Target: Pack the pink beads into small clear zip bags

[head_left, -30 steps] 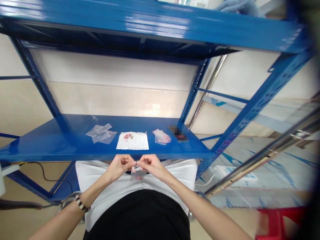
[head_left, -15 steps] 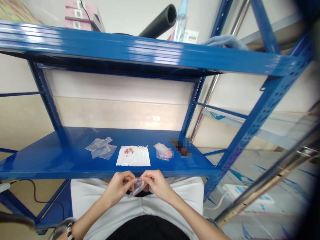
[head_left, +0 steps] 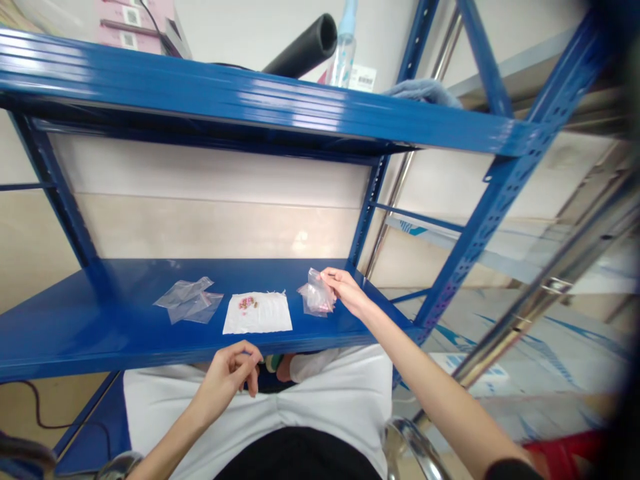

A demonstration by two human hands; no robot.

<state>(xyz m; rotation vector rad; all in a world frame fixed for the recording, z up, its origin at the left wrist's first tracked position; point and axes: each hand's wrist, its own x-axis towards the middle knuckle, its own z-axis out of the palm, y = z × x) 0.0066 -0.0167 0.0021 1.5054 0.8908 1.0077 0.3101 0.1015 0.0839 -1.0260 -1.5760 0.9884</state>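
My right hand reaches over the blue shelf and pinches a small clear bag at the pile of filled bags with pink contents. My left hand hangs below the shelf's front edge, fingers curled loosely, with nothing visible in them. A white sheet with a few pink and brown beads lies in the middle of the shelf. Empty clear bags lie to its left.
An upper blue shelf carries a black tube, a clear bottle and pink boxes. Blue uprights and steel rails stand at the right. A red stool is low right.
Both hands were pinching one small bag in front of my body. My right hand has since carried it up to the pile of filled bags on the shelf; my left hand let go.
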